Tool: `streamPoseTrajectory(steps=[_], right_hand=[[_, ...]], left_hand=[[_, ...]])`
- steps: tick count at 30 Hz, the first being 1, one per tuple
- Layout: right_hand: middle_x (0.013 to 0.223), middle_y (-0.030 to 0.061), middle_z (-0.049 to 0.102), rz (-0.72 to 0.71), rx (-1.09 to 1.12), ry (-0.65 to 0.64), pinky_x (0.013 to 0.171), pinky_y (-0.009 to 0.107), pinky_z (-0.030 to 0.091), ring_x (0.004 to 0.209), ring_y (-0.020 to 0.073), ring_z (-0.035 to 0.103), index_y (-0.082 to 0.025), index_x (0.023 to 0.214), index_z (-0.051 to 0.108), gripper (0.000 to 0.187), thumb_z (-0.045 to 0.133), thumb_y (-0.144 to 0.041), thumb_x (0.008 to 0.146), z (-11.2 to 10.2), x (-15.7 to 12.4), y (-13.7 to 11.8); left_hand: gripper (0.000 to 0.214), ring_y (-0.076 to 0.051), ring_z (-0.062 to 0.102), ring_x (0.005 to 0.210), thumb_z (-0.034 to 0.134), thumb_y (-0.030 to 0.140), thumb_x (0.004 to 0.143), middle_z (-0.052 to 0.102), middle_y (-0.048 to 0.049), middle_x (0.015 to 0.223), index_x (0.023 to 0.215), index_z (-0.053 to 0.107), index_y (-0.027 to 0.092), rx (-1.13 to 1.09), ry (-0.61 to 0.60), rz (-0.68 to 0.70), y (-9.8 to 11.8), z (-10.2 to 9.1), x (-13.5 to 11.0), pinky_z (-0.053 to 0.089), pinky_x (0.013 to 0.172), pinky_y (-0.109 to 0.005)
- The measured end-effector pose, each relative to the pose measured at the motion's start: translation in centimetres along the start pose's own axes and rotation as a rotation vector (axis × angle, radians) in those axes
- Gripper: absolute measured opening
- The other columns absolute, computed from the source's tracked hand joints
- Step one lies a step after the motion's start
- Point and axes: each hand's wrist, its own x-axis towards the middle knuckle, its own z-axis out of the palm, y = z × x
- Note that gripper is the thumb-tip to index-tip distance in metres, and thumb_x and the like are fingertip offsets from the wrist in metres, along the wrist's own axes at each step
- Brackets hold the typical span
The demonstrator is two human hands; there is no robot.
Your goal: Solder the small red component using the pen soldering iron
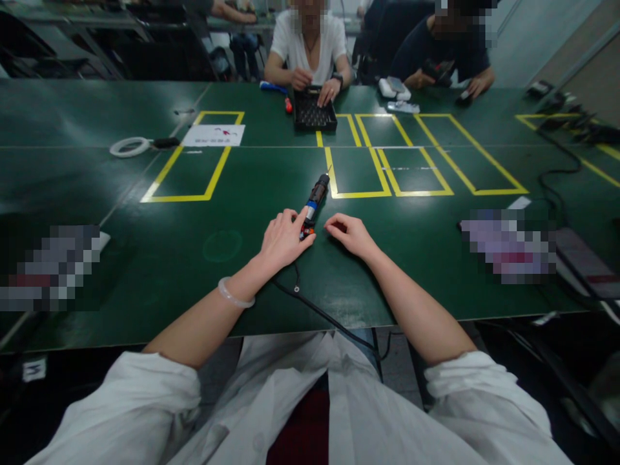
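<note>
A slim electric screwdriver (316, 194) with a dark body, a blue-and-white band and a thin bit lies on the green table, its bit pointing away from me. My left hand (287, 240) is closed around its rear part, the index finger along the body and the thumb by the orange-red end. A black cable (320, 311) runs from under that hand over the table's front edge, with a small ring terminal (297, 289) on a short lead beside it. Just right of the tool, my right hand (349, 234) has its fingers curled together; whatever they pinch, if anything, is hidden.
Yellow tape outlines (361, 195) mark the green table (227, 297). Across it, a person in white (310, 45) handles a black tray (314, 124); another person sits right. A white paper (213, 135) and a coiled white cable (130, 147) lie left. Blurred-out items flank both sides.
</note>
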Motion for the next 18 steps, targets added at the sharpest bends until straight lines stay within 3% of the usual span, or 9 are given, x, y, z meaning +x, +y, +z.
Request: streamPoseTrajectory(steps=[6,18], right_hand=[[0.075,0.0022,0.065,0.018,0.002,-0.017,0.066,0.027,0.041,0.065,0.0143,0.052,-0.018,0.086,0.066,0.018,0.057,-0.033,0.088,-0.1,-0.1,0.0],[0.076,0.0022,0.067,0.019,-0.008,-0.027,0.067,0.027,0.041,0.066,0.0143,0.054,-0.017,0.087,0.066,0.019,0.057,-0.033,0.090,0.0,-0.1,0.0]], left_hand=[[0.070,-0.035,0.052,0.112,0.045,0.054,0.094,0.050,-0.0185,0.131,0.155,0.035,0.022,0.035,-0.043,-0.089,-5.2,-0.8,-0.8,0.044,0.093,-0.045],[0.076,-0.038,0.045,0.117,0.044,0.064,0.092,0.045,-0.0190,0.136,0.152,0.038,0.017,0.048,-0.054,-0.589,-20.4,-3.1,-3.5,0.039,0.098,-0.057]])
